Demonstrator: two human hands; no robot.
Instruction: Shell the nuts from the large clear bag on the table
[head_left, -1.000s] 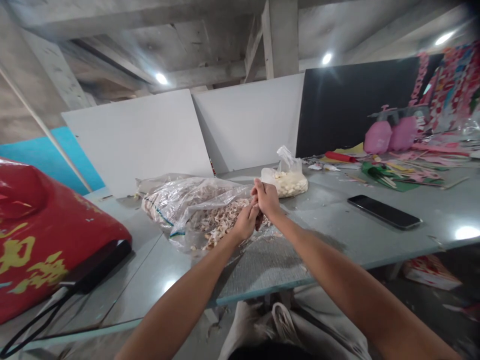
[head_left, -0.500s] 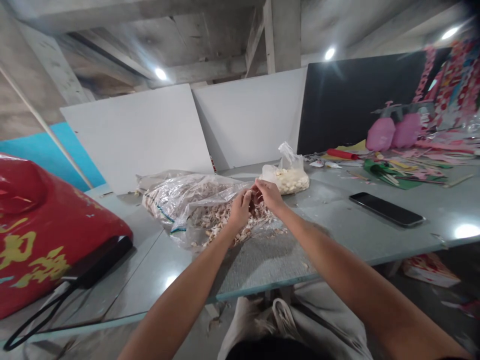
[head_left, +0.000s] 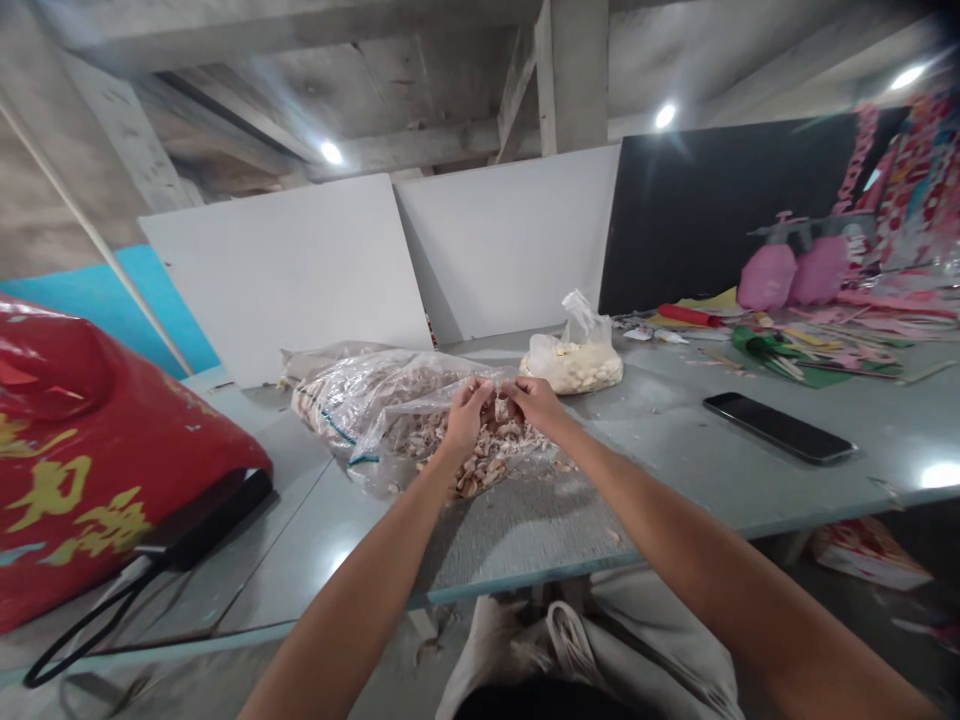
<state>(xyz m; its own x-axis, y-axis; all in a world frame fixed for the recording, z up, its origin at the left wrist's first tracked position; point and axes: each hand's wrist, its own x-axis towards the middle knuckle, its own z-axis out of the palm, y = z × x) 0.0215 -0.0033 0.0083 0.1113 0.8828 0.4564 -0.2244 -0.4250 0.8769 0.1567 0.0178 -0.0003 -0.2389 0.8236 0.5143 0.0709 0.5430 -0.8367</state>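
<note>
My left hand point(head_left: 469, 408) and my right hand point(head_left: 534, 402) are close together above a heap of papery, pinkish-white garlic cloves and skins point(head_left: 484, 465). Both are closed, thumbs and fingertips pinched towards each other. Whatever sits between the fingertips is too small and hidden to make out. The heap spills from the mouth of a large clear plastic bag point(head_left: 360, 385), which lies on its side to the left. Just behind my right hand stands a smaller clear bag point(head_left: 574, 362) holding pale peeled cloves, its top gathered upward.
A black phone point(head_left: 778, 427) lies on the grey table point(head_left: 660, 440) at right. Behind it are paper scraps, a red roll point(head_left: 688, 316) and pink spray bottles point(head_left: 795, 272). At left a large red bag point(head_left: 97, 450) stands beside a black corded device point(head_left: 214, 518). Boards point(head_left: 510, 240) lean at the back.
My hands have lowered slightly over the heap, and the right hand's fingers have come down and inward. The whole view has shifted a little; the bags and phone stay put.
</note>
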